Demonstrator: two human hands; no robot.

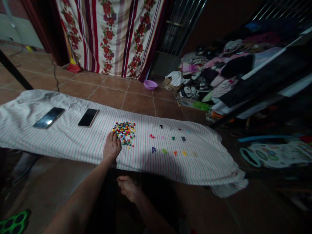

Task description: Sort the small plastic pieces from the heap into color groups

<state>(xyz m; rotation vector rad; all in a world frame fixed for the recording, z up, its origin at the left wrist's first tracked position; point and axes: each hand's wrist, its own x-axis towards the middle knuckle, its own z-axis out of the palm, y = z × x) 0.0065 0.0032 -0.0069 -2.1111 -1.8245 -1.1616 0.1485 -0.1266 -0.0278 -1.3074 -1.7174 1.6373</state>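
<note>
A pile of small multicoloured beads [124, 131] lies on a striped cloth [141, 162]. My left hand [112, 146] rests palm down at the pile's left edge, its fingers extended and touching the nearest beads. Below the cloth's front edge, over my lap, my right hand [128, 188] is closed with fingertips and thumb together; whatever may be inside is hidden. Right of the pile, little single-colour groups sit in rough rows, among them red beads [152, 136], dark blue beads [153, 149], orange beads [175, 153] and yellow beads [184, 153].
Two phones, a glossy phone [49, 118] and a dark-screened phone [88, 117], lie at left on the cloth. A purple basin [150, 85] stands on the tiled floor beyond. Heaped clothes [209, 71] fill the right back, and a flowered curtain [109, 35] hangs behind.
</note>
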